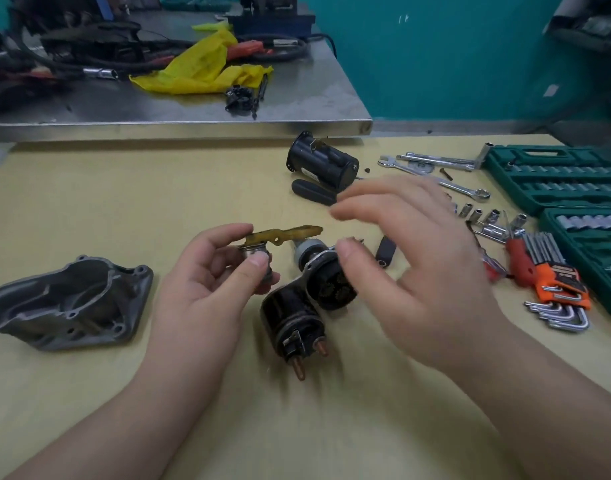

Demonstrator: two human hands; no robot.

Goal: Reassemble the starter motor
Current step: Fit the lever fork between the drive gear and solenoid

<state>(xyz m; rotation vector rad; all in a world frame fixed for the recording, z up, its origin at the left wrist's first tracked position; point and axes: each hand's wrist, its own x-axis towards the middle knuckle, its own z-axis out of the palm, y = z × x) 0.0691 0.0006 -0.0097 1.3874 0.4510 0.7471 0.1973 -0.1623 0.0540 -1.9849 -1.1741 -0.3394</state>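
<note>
My left hand [207, 271] holds a small metal plunger [259, 259] with a yellowish plastic fork lever [286, 234] attached on top, just above the table. My right hand [411, 265] hovers blurred over the table with fingers spread and nothing in it. Beneath and between the hands lie the black solenoid [293, 323] with copper terminals and a black gear assembly with a metal plate [326, 278]. The grey cast nose housing [68, 306] lies at the left. The black motor body [323, 161] lies further back, with a black handle [312, 192] in front of it.
Wrenches [435, 171], loose sockets [484, 216], a set of hex keys in an orange holder [553, 289] and a green socket case [556, 178] fill the right side. A steel bench [228, 123] with a yellow rag [200, 71] and cables stands behind the wooden table [124, 188].
</note>
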